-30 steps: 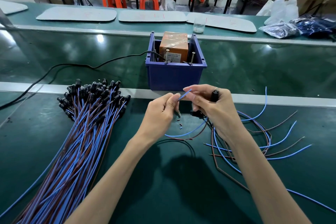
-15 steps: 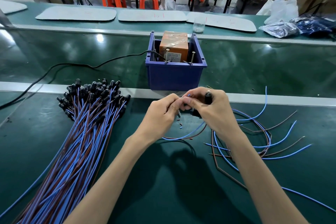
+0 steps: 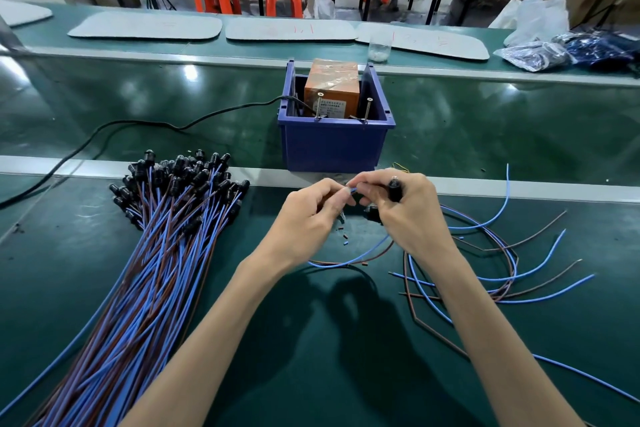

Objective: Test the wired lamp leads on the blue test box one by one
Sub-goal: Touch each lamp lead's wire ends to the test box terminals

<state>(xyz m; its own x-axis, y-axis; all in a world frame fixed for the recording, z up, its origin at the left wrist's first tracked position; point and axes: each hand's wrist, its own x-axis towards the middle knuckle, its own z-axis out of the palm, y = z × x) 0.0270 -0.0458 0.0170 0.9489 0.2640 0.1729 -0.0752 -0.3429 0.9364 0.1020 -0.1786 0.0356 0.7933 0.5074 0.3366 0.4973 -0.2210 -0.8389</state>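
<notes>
The blue test box point(image 3: 332, 146) stands on the green bench just beyond my hands, with an orange-brown unit point(image 3: 332, 87) and two upright metal pins inside. My left hand point(image 3: 308, 218) pinches the blue wire end point(image 3: 352, 189) of a lamp lead. My right hand point(image 3: 405, 211) pinches the same wire tip and grips the lead's black lamp holder point(image 3: 394, 189). The lead's blue and brown wires point(image 3: 349, 262) loop down below my hands. A big bundle of lamp leads point(image 3: 156, 253) with black holders lies to the left.
Several loose blue and brown leads point(image 3: 502, 260) lie spread at the right. A black power cable point(image 3: 138, 123) runs left from the box. Small wire offcuts point(image 3: 346, 237) lie under my hands. Grey mats, a clear cup point(image 3: 380, 47) and plastic bags point(image 3: 540, 52) sit along the far side.
My hands have drawn together: the blue wire end that stuck up between them a second ago is now held at its tip by the fingers of both.
</notes>
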